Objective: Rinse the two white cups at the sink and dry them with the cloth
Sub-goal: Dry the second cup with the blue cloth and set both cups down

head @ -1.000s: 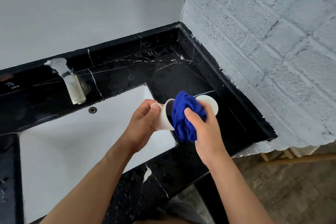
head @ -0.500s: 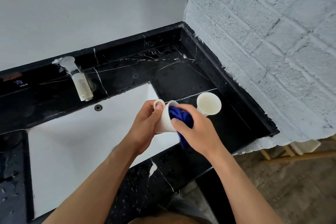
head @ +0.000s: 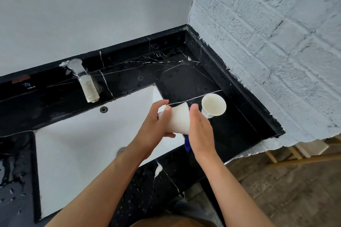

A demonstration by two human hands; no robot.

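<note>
My left hand (head: 154, 131) grips a white cup (head: 179, 120) over the right edge of the white sink basin (head: 77, 153). The cup is tipped, its base pointing up and away from me. My right hand (head: 201, 134) presses against the cup's right side and holds the blue cloth (head: 187, 143); only a small tip of the cloth shows below the palm. The second white cup (head: 214, 105) stands upright on the black marble counter (head: 193, 79), just right of my hands and apart from them.
A chrome faucet (head: 84, 81) stands behind the basin, with an overflow hole (head: 103, 109) below it. A painted brick wall (head: 267, 42) bounds the counter on the right. Water drops lie on the counter at far left (head: 11, 171). Wooden slats (head: 304, 151) show at the floor.
The cup has been turned so its base points up. The blue cloth, bunched at the cup's mouth before, is now almost fully hidden under my right palm. The view has shifted slightly.
</note>
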